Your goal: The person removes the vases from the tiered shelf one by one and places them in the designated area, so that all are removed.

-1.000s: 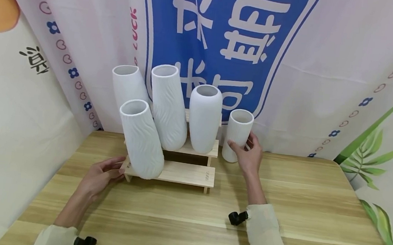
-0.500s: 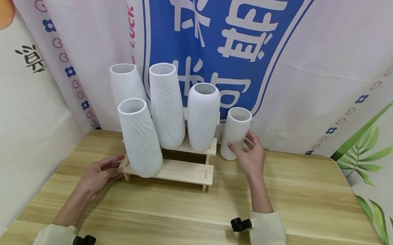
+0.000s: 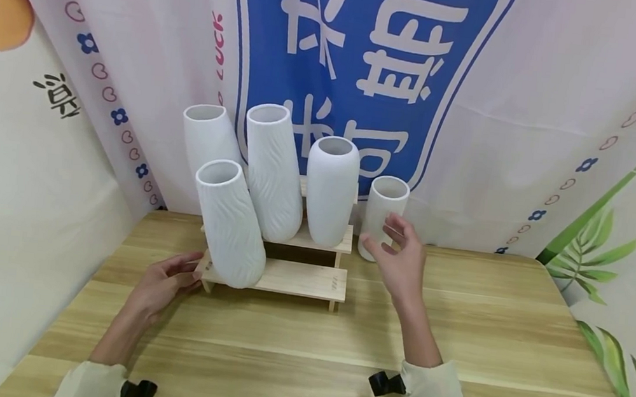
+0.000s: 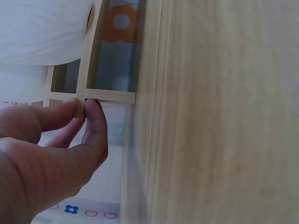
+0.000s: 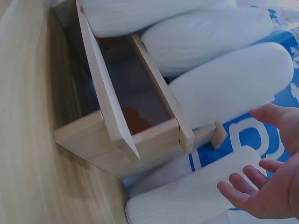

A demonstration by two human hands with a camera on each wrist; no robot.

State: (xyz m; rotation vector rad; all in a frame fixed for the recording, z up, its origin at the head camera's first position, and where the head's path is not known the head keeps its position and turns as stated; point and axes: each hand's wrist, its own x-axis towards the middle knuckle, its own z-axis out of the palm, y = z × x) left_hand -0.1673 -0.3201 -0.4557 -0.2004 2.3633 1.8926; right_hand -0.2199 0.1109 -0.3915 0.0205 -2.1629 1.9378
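A stepped wooden display stand (image 3: 298, 280) carries several white ceramic vases. My left hand (image 3: 162, 286) pinches the left end of its lowest board between thumb and fingers, as the left wrist view shows up close (image 4: 70, 144). On that board stands a carved vase (image 3: 231, 228). Behind it are a tall carved vase (image 3: 274, 175), a smooth rounded vase (image 3: 330, 190) and another tall vase (image 3: 209, 134). A shorter ribbed vase (image 3: 380, 214) stands on the table to the right of the stand. My right hand (image 3: 400, 264) is in front of it, fingers spread and slightly bent, holding nothing.
The wood-grain table (image 3: 482, 342) ends at a printed curtain (image 3: 501, 146) just behind the stand and the short vase. A light curtain wall (image 3: 19, 195) borders the left side, and one with leaf prints (image 3: 622, 266) the right.
My right hand has let go of the short ribbed vase, its fingers opening and drawing back toward me. The vase stays beside the stand. My left hand keeps its place on the board.
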